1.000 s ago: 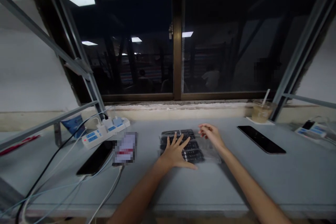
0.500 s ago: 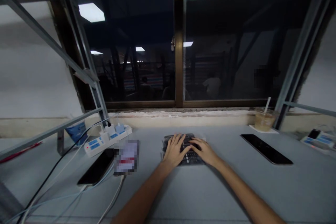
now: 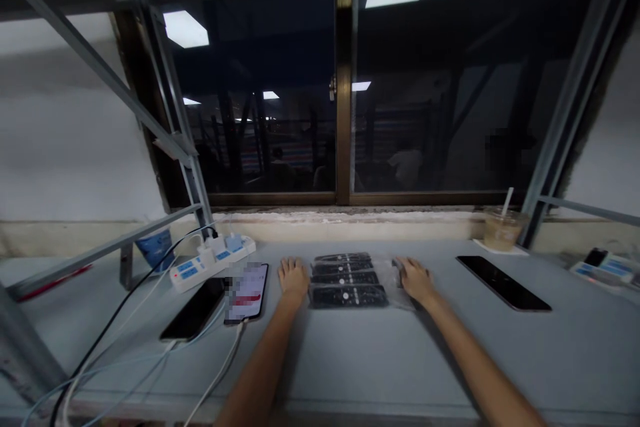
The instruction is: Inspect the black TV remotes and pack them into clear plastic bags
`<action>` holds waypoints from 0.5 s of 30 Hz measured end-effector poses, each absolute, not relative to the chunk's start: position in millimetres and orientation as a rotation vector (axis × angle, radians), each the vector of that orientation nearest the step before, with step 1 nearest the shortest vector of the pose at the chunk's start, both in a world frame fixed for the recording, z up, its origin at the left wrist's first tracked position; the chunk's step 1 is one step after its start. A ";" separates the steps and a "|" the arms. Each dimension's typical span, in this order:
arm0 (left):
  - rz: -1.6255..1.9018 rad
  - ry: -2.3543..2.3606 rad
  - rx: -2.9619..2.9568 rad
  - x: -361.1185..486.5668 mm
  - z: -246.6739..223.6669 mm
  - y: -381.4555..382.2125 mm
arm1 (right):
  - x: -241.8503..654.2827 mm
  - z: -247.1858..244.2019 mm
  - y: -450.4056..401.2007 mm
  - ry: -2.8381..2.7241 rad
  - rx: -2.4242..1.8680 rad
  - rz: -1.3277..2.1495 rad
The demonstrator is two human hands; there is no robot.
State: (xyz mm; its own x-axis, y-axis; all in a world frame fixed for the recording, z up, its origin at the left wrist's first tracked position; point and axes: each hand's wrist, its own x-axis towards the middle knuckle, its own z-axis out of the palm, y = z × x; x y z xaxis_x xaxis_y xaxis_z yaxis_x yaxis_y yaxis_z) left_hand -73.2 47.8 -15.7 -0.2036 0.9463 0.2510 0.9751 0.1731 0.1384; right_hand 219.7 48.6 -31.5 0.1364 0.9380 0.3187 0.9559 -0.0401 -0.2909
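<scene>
Black remote-like devices (image 3: 345, 295) are laid in rows, one behind another, on the grey desk (image 3: 350, 360), between the two hands, and are wrapped in clear plastic (image 3: 393, 282) whose loose end is spread toward the right. The left hand (image 3: 294, 277) is rested palm down on the desk just beside the devices, its grip loosely spread, with nothing seen held. By the right hand (image 3: 416, 278) the loose end of the plastic is met at the fingertips; whether its grip is closed on the plastic cannot be told.

To the left, a phone with a lit screen (image 3: 249, 290) and a dark phone (image 3: 195, 313) are laid side by side, cables being led from their near ends. Behind them a white power strip (image 3: 186, 272) is set, with plugs inserted. To the right, a dark slab-like device (image 3: 503, 283) is laid flat, and near it a cup with a straw (image 3: 500, 232) is stood below the window (image 3: 260, 140).
</scene>
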 end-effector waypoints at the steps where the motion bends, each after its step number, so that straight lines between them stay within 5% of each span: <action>1: -0.365 -2.324 -1.926 -74.0 -17.6 47.0 | 219.0 -34.1 48.0 -1.874 -2.015 -0.047; 15: -0.282 -2.297 -1.980 -74.2 -17.8 41.4 | 216.7 -37.8 45.9 -2.045 -2.046 0.011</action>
